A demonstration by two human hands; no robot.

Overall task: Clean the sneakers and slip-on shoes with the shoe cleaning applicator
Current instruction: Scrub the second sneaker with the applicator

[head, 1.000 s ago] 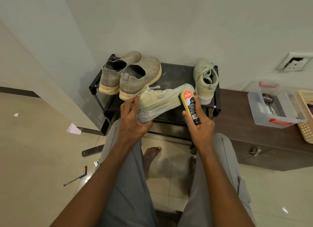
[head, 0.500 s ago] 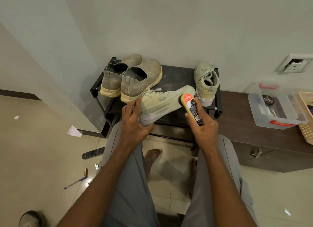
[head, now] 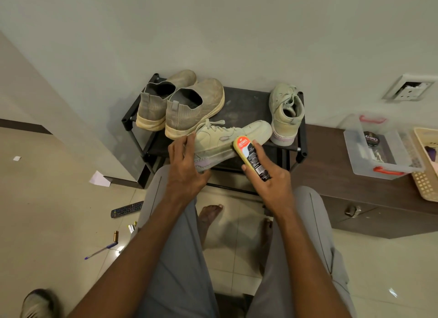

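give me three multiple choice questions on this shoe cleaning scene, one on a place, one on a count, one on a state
1. Where is the pair of slip-on shoes?
A. on the floor by the remote
B. on the left part of the black rack's top shelf
C. inside the clear box

2. How many shoes stand on the black rack without being held?
A. one
B. two
C. three

3. What is the right hand doing?
A. holding the shoe cleaning applicator against the held sneaker
B. resting flat on a knee
C. lifting the lid of the clear box

Answers:
1. B, both slip-ons sit side by side at the shelf's left end.
2. C, two slip-ons plus one sneaker at the right end stand free.
3. A, its fingers wrap the applicator, whose tip meets the side of the sneaker gripped by the left hand.
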